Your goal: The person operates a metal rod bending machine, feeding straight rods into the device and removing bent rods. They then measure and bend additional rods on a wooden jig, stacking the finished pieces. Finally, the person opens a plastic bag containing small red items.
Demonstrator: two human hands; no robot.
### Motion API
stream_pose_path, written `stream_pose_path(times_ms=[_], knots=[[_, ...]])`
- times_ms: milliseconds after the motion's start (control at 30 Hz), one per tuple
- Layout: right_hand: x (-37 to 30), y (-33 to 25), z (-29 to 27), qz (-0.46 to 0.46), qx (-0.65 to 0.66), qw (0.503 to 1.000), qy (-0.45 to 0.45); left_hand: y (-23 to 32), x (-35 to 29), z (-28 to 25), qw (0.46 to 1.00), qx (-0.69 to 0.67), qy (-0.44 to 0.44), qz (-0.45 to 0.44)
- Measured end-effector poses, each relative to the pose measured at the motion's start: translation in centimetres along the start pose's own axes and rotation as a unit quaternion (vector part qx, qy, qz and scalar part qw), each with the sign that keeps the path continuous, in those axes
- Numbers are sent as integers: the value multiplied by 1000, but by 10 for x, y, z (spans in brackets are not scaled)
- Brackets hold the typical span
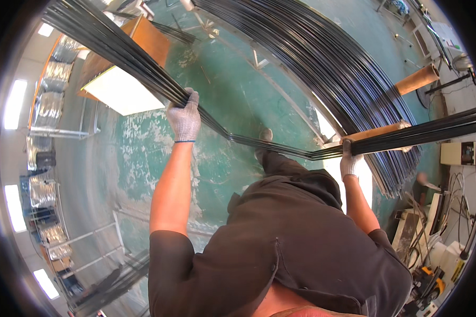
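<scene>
A bundle of long, thin black rods stretches across in front of me, from the upper left to the right edge. My left hand, in a pale knit glove, is closed round it. Farther right, my right hand, in a similar glove, grips the same bundle, its fingers partly hidden. Between the hands the bundle sags and shows two bends. Just beyond my right hand, a large stack of similar black rods lies on a metal frame, beside a brown tube-like post that the bundle passes.
A second brown post sticks out on the stack's far side. At the left stands a brown board box with a white panel. Shelves of shiny wrapped goods line the left wall. Cables and machinery crowd the lower right. The green floor is worn.
</scene>
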State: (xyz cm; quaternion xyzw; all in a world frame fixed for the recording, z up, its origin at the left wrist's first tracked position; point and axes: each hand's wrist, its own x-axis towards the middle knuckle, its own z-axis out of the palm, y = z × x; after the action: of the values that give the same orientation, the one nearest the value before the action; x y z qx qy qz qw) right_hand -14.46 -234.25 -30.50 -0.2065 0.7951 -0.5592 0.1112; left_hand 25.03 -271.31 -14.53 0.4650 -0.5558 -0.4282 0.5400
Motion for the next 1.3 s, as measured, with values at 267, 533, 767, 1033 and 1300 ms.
stream_pose_path(times_ms=[267,533,767,1033,1300], knots=[[59,11,146,109,-100,988,52,-68,157,45,997,35,-71,-19],[97,-17,233,156,-155,972,81,-111,302,122,993,30,-112,-18],[131,-25,294,236,-222,927,189,-167,396,206,975,5,-220,-3],[137,-21,354,303,-191,887,293,-211,451,279,945,52,-323,-3],[152,-12,384,307,-128,902,276,-245,472,315,942,184,-281,-23]])
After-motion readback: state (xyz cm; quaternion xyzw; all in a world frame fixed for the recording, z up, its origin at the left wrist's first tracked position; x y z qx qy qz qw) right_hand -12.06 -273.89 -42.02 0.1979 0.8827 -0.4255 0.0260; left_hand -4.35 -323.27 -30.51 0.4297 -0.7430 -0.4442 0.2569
